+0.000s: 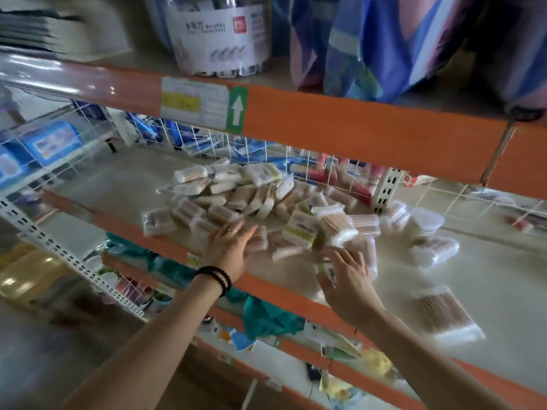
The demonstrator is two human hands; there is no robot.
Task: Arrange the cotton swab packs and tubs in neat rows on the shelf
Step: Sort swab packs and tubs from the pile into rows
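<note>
Task looked barely begun: the packs (pixel 236 199) lay in a loose heap on the middle of the shelf (pixel 488 279), overlapping and pointing every way, no row visible anywhere. Judged nearly all sorting was left. The heap ran from the back wire grid (pixel 207 140) toward the front edge, thickest at centre. A few tubs (pixel 426 220) sat to the right of the heap, tipped and apart from each other, one lying near a stray pack further right. One larger pack (pixel 448 313) lay alone near the front right, well apart from the rest. Packs were small clear bags showing wooden-stick swabs with white tips, some with a green-yellow label; frame blurred, print unreadable. The left hand (pixel 231 250), with a ring and a dark bead bracelet, reached flat into the front of the heap, fingers straight and together, touching packs, gripping nothing that could be seen. The right hand (pixel 346 279) hovered over packs at the front edge, fingers spread and slightly bent, a pack partly under the palm; a hold on it could not be confirmed. Upper shelf held a big clear jar (pixel 219 34) and folded fabric (pixel 370 45), not part of the job.
</note>
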